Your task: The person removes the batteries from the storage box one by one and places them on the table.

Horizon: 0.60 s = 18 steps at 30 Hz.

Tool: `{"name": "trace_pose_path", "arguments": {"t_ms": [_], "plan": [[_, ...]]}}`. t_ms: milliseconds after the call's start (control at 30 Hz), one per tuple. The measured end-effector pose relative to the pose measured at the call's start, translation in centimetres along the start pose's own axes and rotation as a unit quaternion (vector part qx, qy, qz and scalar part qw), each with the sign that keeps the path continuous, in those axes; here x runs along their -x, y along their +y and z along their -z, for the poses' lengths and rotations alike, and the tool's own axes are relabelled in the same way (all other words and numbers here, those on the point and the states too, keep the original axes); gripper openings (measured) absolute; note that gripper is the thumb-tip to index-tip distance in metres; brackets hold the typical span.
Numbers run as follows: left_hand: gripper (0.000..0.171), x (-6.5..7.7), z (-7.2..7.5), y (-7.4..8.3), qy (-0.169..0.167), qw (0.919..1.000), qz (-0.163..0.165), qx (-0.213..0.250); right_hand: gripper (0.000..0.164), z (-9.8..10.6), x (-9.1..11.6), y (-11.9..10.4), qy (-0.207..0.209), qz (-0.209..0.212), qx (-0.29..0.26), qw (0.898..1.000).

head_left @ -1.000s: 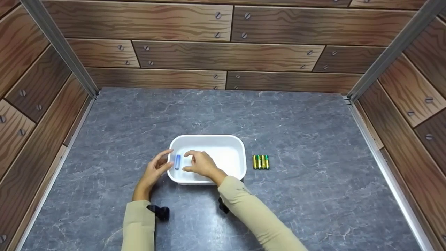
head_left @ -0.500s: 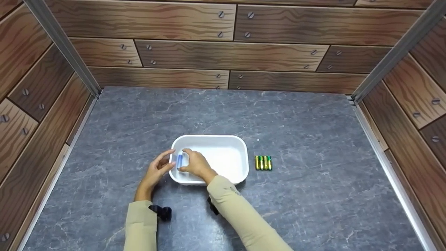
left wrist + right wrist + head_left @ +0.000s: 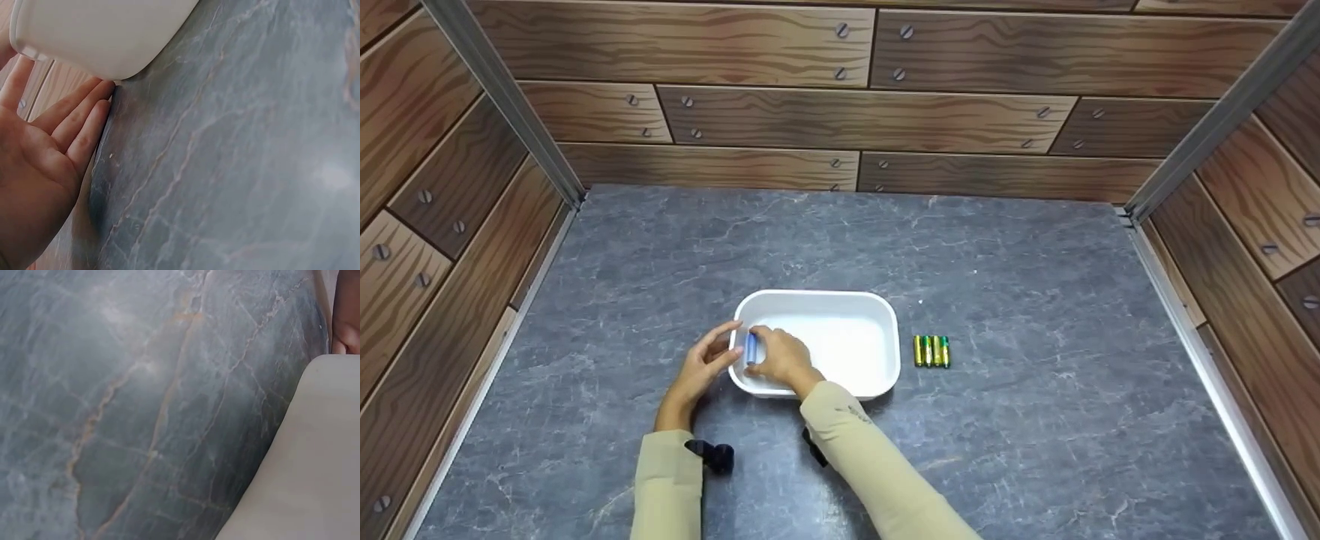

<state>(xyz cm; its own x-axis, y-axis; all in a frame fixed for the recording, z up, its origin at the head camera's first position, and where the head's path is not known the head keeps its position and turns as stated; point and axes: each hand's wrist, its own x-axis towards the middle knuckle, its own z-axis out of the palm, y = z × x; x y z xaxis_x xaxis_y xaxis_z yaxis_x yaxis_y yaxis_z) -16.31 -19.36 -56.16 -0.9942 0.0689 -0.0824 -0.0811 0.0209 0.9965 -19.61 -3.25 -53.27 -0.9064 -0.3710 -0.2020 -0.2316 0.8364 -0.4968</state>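
Note:
A white tray (image 3: 840, 345) with rounded corners stands on the grey marbled table. Inside it, at its left end, a slim blue battery (image 3: 751, 349) lies along the short wall. My right hand (image 3: 784, 356) reaches in over the near rim and pinches this battery by its ends, between thumb and fingertip. At the left end of the tray my left hand (image 3: 705, 367) touches the outer wall. The left wrist view shows its fingers (image 3: 84, 121) stretched out under the wall's lower edge. The right wrist view shows the tray's side, with my right hand out of sight.
To the right of the tray several green and gold batteries (image 3: 932, 351) lie side by side on the table (image 3: 1035, 420). Wood-patterned panels (image 3: 765, 116) and metal rails (image 3: 502, 97) enclose the table at the back and sides.
My right hand has moved left within the tray, and its thumb and fingertip have closed on the blue battery. My left hand stays at the tray's left end.

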Motion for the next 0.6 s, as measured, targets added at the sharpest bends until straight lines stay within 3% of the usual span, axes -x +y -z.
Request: {"name": "trace_pose_path", "arguments": {"t_ms": [300, 600], "plan": [[0.05, -0.2, -0.2, -0.3, 0.004, 1.0, -0.004, -0.005, 0.056, 0.2, 0.4, 0.2, 0.008, 0.011, 0.028, 1.0], [0.05, 0.0, -0.2, -0.1, 0.01, 0.9999, -0.004, -0.002, 0.056, 1.2, 0.7, 0.1, 0.008, 0.018, 0.028, 0.999]]}}
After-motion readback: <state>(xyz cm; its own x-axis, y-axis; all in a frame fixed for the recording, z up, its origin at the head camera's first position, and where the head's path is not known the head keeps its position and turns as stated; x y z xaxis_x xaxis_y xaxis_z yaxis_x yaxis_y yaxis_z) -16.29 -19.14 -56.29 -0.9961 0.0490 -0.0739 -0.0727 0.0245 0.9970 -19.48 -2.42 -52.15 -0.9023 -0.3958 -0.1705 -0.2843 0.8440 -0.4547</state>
